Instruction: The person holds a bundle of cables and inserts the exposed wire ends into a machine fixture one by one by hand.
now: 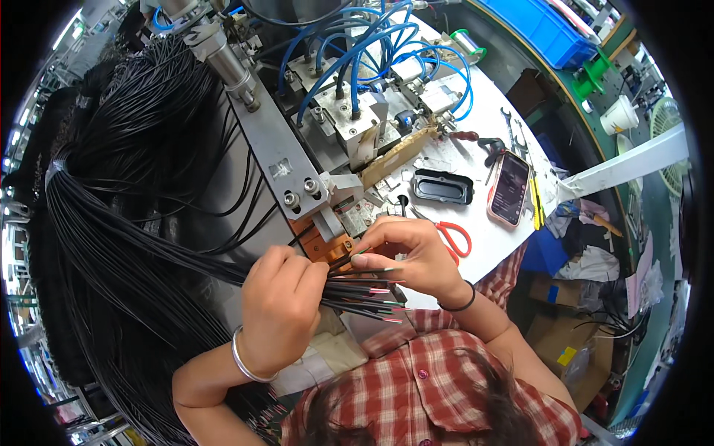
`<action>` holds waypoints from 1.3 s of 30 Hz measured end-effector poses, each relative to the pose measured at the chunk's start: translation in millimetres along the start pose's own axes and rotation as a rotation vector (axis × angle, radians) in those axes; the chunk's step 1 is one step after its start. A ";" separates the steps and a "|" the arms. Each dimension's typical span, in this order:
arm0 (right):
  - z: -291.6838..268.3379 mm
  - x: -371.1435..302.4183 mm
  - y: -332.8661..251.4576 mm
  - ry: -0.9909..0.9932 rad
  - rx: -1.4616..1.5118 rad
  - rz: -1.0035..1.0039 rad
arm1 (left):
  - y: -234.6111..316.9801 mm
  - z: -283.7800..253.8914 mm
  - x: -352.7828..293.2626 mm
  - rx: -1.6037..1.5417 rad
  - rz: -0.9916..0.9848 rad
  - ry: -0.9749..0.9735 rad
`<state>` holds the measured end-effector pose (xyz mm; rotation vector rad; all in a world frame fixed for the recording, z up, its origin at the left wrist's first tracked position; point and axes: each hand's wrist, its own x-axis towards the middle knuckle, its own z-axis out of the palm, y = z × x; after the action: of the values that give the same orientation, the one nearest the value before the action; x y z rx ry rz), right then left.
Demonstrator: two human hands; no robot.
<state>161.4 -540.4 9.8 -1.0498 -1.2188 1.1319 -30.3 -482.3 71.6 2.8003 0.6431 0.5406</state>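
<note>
L hand is gripping blk cable bundle, its ends pointing R, w/ R hand nearer tips, apparently pinching 1 strand.

One left hand, one right hand, black cables too many to count, one smartphone, one black tray, one silver bangle, one black wristband, one white bucket
</note>
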 end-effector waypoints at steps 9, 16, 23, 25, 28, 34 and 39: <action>-1.7 -5.8 0.9 0.105 0.225 0.239 | 0.3 -3.1 1.8 0.049 -0.026 -0.103; -13.3 -2.2 -9.2 -0.136 0.350 0.340 | -3.0 0.2 2.9 -0.009 0.009 -0.025; -13.0 -4.4 2.5 0.010 0.212 0.291 | -2.8 6.4 1.9 -0.023 0.050 -0.077; -13.1 -2.7 10.0 0.049 0.103 0.299 | -3.7 8.2 3.7 -0.005 0.067 -0.045; -13.5 -1.6 18.0 0.051 0.028 0.318 | -5.2 7.0 5.7 0.034 0.106 0.024; -16.2 4.1 28.2 -0.104 0.200 0.382 | -3.2 1.8 3.3 0.005 0.007 -0.077; -18.8 4.7 23.3 -0.093 0.163 0.441 | -4.6 6.1 4.7 0.033 0.061 -0.066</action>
<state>178.6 -532.3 -13.9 -1.1823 -0.9682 1.6067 -25.6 -476.9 66.2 2.8636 0.5604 0.4499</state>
